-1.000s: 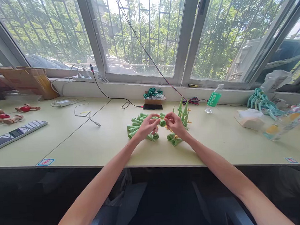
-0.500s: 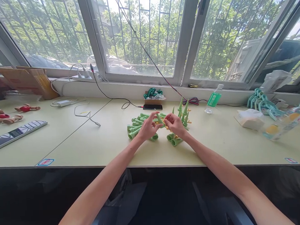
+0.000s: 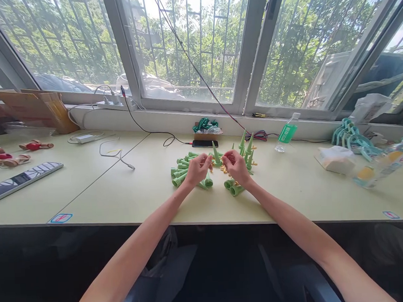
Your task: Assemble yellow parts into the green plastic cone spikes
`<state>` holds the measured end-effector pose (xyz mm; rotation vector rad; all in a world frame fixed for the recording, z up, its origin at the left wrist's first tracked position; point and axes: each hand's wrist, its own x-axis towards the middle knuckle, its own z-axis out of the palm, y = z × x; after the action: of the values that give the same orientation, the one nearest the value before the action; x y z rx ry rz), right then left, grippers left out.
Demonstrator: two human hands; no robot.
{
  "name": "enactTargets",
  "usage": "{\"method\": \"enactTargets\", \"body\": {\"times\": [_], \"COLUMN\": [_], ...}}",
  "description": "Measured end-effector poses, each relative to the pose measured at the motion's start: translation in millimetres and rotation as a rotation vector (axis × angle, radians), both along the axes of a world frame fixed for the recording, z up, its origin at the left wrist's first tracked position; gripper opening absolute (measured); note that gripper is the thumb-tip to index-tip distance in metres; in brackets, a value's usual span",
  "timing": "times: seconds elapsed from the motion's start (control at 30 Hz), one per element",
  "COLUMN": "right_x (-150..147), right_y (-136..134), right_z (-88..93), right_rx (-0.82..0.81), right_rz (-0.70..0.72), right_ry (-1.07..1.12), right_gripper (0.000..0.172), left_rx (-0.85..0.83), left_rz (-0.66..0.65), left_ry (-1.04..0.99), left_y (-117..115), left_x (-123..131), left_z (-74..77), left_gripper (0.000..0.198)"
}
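A pale green pointed cone (image 3: 216, 155) stands upright between my hands. My left hand (image 3: 198, 170) is just to its left, fingers closed in a pinch; small yellow-orange pieces (image 3: 211, 169) show by its fingertips, but what it holds is hidden. On the cone's right, my right hand (image 3: 234, 166) is also pinched closed, close to the cone, its contents too small to make out. Left of my left hand lie several green cones (image 3: 180, 175) with their open ends toward me. Beyond my right hand, several upright cones (image 3: 242, 143) stand with yellow-orange pegs, and two more cones (image 3: 235, 190) lie in front.
A black phone (image 3: 204, 143) and a small box (image 3: 207, 134) with green wrapping are behind the cones. Right stand a water bottle (image 3: 286, 133), tissues (image 3: 335, 159) and teal hangers (image 3: 352, 137). Left are a white cable (image 3: 116, 157), a keyboard-like slab (image 3: 24, 178) and red-and-tan figures (image 3: 36, 145).
The cone, tilted at my left fingers before, now stands upright on its own. My left hand has released it and its fingers have drawn down and closed. My right hand barely moved.
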<state>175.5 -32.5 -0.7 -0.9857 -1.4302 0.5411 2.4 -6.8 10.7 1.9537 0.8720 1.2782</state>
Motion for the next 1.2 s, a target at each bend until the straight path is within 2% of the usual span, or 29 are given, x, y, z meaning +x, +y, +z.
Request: {"method": "enactTargets", "body": {"times": [0.07, 0.17, 0.4, 0.57, 0.87, 1.2], "right_x": [-0.7, -2.9, -3.6, -1.0, 1.4, 2.4], "right_y": [-2.0, -5.3, -5.6, -3.0, -1.4, -1.5], "right_z": [1.3, 3.5, 4.0, 2.0, 0.6, 1.6], "right_rx": [0.014, 0.032, 0.057, 0.063, 0.052, 0.054], "right_rz": [0.018, 0.055, 0.09, 0.089, 0.078, 0.056], "right_ry": [-0.011, -0.044, -0.109, -0.128, -0.136, -0.138], "right_gripper": [0.027, 0.028, 0.026, 0.025, 0.023, 0.023], "left_rx": [-0.065, -0.132, -0.378, -0.437, -0.406, -0.08], "left_rz": [-0.046, -0.116, -0.209, -0.234, -0.216, -0.111], "left_ry": [0.021, 0.024, -0.144, -0.153, -0.144, -0.021], "left_y": [0.1, -0.6, 0.7, -1.3, -1.5, -0.2], "left_x": [-1.0, -2.5, -2.3, -3.9, -5.1, -5.4], "left_z": [1.4, 3.1, 4.9, 7.4, 7.8, 0.7], "left_gripper": [0.054, 0.062, 0.052, 0.049, 0.046, 0.048]}}
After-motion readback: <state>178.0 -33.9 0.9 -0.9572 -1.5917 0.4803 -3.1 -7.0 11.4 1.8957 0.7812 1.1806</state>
